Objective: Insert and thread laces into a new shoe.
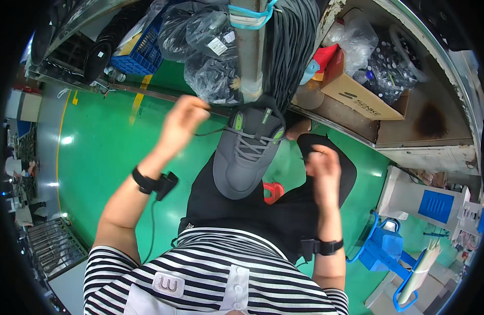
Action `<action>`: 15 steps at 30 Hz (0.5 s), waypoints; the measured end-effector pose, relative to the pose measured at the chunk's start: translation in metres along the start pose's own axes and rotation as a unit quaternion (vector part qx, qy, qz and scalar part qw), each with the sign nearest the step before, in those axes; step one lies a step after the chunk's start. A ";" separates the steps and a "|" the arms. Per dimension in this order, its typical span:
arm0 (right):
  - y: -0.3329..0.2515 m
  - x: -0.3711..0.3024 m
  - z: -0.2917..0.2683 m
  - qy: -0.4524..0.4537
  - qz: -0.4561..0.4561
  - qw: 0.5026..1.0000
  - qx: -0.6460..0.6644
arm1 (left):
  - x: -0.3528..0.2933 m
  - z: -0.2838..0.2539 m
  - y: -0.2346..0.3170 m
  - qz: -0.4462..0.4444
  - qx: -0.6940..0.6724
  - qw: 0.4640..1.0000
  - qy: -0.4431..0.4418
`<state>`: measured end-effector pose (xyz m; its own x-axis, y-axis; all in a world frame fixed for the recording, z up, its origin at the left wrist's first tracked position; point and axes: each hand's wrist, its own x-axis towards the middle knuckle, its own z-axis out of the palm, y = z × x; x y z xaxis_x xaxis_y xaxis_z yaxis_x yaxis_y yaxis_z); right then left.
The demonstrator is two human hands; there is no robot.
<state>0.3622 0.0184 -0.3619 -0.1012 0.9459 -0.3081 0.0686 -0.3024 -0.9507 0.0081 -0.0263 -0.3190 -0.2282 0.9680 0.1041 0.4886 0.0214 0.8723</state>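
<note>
A grey sneaker (pixel 245 157) rests toe toward me above my lap, its grey laces (pixel 250 148) threaded across the tongue. My left hand (pixel 187 119) is raised to the left of the shoe, fingers closed. From the shoe's collar a dark shoelace end (pixel 213 131) runs out to that hand. To the right of the shoe, over my knee, my right hand (pixel 325 167) is also closed and somewhat blurred. A small dark bit shows at its fingertips, but I cannot make out what it is.
Bundled black cords (pixel 292 47) hang beside a metal post (pixel 250 58) ahead. Left of it are black items in clear bags (pixel 210 47) and a blue crate (pixel 147 50). A cardboard box (pixel 357 89) sits on the right shelf. A red stool (pixel 274 192) shows beneath me.
</note>
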 end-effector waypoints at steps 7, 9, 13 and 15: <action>-0.010 0.002 0.067 -0.157 -0.066 0.984 -0.050 | -0.010 0.051 0.048 0.181 0.141 0.962 -0.150; -0.012 0.002 0.069 -0.171 -0.087 0.978 -0.087 | -0.013 0.057 0.039 0.262 0.284 0.903 -0.188; -0.010 0.007 0.059 -0.114 -0.025 0.992 0.057 | 0.003 0.055 0.041 0.307 0.357 0.854 -0.222; -0.017 0.010 0.043 -0.106 -0.007 0.991 0.085 | 0.013 0.051 0.041 0.228 0.267 0.902 -0.251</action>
<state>0.3171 0.0280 -0.3499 -0.3090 0.9094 -0.2786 -0.1013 -0.3227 -0.9411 0.0680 -0.0007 -0.3056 0.4434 0.8951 0.0464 0.8024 -0.4194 0.4245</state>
